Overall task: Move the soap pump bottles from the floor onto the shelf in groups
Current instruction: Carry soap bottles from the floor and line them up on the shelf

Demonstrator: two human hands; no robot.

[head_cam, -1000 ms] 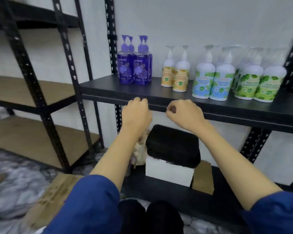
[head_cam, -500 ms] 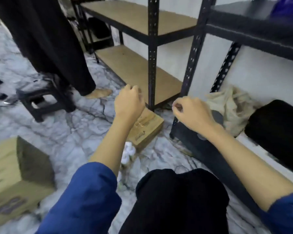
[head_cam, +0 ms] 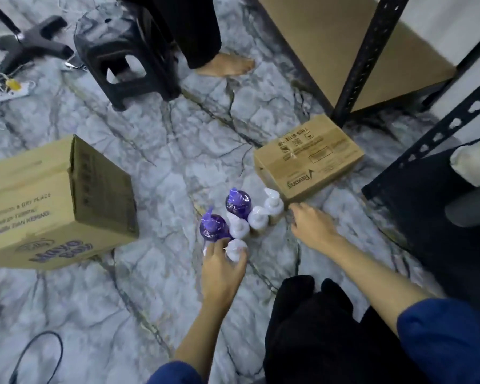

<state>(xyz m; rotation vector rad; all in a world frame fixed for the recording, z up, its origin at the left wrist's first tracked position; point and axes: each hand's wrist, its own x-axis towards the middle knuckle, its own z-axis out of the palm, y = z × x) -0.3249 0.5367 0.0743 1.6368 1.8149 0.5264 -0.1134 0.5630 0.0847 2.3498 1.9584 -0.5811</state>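
- Head view: the soap pump bottles (head_cam: 243,217) stand upright in a tight cluster on the marble floor (head_cam: 161,173), just below the middle of the frame.
- Two purple bottles (head_cam: 237,202) sit at the cluster's 9 and 12 o'clock; the white-topped ones (head_cam: 258,217) run from 1 o'clock down to 6 o'clock.
- My left hand (head_cam: 222,268) reaches in from 6 o'clock, fingers curled round the nearest white bottle (head_cam: 235,249), index tip against the near purple one.
- My right hand (head_cam: 312,225) hovers at the cluster's 3 o'clock, fingers loosely spread, holding nothing, just short of the bottles.
- A small cardboard box (head_cam: 308,159) lies at 1 o'clock, touching the far white bottle; a larger box (head_cam: 53,200) lies well apart at 9 o'clock.
- The black shelf frame (head_cam: 438,139) stands at 3 o'clock; a black stool (head_cam: 125,51) at 11 o'clock.
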